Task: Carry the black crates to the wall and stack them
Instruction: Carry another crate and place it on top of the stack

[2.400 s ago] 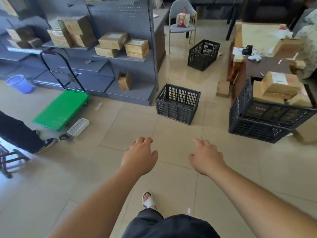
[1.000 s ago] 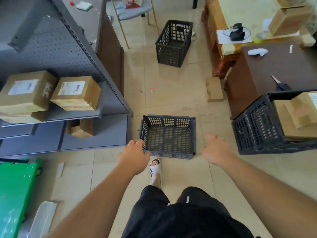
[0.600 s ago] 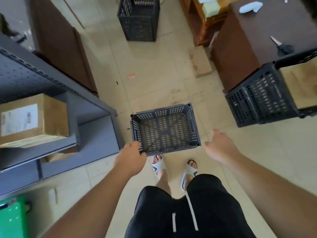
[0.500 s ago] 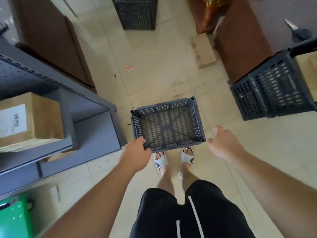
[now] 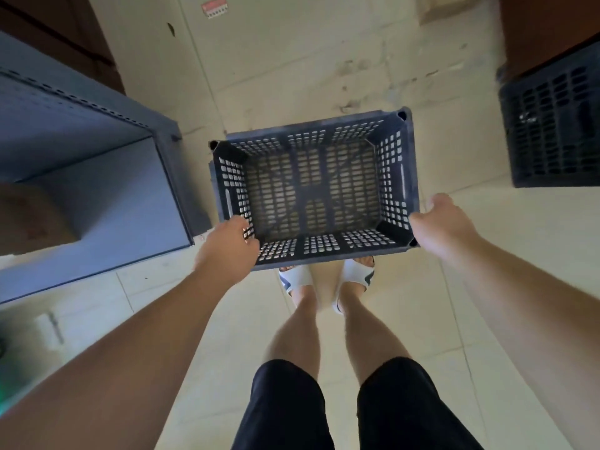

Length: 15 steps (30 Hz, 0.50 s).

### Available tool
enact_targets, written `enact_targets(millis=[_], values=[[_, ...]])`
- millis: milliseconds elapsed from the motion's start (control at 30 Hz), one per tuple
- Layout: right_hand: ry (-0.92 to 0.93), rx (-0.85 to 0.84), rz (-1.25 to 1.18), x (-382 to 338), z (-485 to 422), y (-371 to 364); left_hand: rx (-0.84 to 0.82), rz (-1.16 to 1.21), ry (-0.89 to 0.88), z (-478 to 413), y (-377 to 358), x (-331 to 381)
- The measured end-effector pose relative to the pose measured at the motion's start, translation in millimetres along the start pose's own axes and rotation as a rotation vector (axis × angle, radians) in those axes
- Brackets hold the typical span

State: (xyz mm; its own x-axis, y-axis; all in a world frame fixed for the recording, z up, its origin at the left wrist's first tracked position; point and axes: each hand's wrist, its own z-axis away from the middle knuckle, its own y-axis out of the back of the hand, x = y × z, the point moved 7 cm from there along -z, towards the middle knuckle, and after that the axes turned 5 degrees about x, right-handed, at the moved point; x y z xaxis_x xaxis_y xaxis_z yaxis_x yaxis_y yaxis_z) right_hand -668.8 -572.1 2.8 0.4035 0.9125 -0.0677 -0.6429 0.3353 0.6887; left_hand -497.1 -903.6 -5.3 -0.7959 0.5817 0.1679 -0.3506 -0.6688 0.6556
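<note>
An empty black perforated crate [image 5: 313, 190] sits on the tiled floor just ahead of my sandalled feet [image 5: 297, 277]. My left hand [image 5: 227, 246] is at its near left corner, with fingers hooked over the rim and into the crate. My right hand [image 5: 440, 224] is against the near right corner. Its thumb touches the rim, and its fingers curl down outside the wall, hidden. A second black crate [image 5: 552, 131] stands at the right edge, partly cut off.
A grey metal shelf unit [image 5: 97, 164] stands close on the left of the crate, with a cardboard box [image 5: 32, 219] on its low shelf. Brown furniture fills the top left [image 5: 55, 30] and top right [image 5: 545, 24] corners. Pale tiled floor [image 5: 292, 60] stretches ahead.
I have stepped up to the crate and bent over it. My left hand has gone from the corner onto the rim, and my right hand has moved in to the right corner.
</note>
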Motion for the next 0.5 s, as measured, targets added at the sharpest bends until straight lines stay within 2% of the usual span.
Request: enact_targets(millis=[133, 233, 400, 500], values=[[-0.017, 0.029, -0.011, -0.1, -61.0, -36.7, 0.075, -0.004, 0.09, -53.5, -26.0, -32.4], [-0.019, 0.112, -0.005, -3.0, -100.6, -57.8, 0.153, 0.095, 0.197, -96.2, -37.3, -53.7], [0.042, 0.178, 0.008, -4.7, -150.4, -91.7, 0.224, 0.33, 0.45, -156.0, -58.8, -84.3], [0.032, 0.188, -0.052, 0.9, -175.6, -99.4, 0.256, 0.625, 0.504, -181.0, -78.0, -90.4]])
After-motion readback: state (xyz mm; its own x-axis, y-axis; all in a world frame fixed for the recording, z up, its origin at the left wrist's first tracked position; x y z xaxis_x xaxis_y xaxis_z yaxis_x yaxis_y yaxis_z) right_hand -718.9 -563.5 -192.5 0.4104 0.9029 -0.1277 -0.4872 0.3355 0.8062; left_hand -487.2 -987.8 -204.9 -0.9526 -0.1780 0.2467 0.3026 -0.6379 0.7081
